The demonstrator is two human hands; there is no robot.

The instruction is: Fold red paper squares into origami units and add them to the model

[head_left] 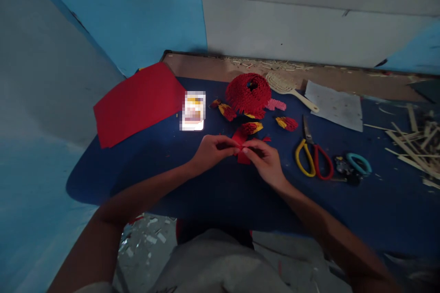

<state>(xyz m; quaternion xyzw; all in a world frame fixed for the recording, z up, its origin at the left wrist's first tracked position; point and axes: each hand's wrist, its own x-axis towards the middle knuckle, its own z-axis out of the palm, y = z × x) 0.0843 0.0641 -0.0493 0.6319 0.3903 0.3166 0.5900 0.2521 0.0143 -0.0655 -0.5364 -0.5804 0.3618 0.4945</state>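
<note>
Between my fingertips is a small piece of red paper, pinched from both sides over a red paper strip (244, 158) on the blue table. My left hand (213, 152) grips it from the left with thumb and forefinger. From the right, my right hand (265, 159) pinches the same piece. My fingertips hide most of it. Just beyond them lie red-and-yellow folded paper pieces (252, 127) and a round red folded-paper body (248, 93) with an opening on top. A pink folded piece (276, 104) touches its right side.
Red paper sheets (137, 105) lie at the left, beside a lit phone (193, 111). A hairbrush (292, 88), a whitish sheet (336, 105), scissors (313, 151) with yellow and red handles, a turquoise ring (359, 164) and thin sticks (417, 144) are at the right. A wall (275, 27) stands behind.
</note>
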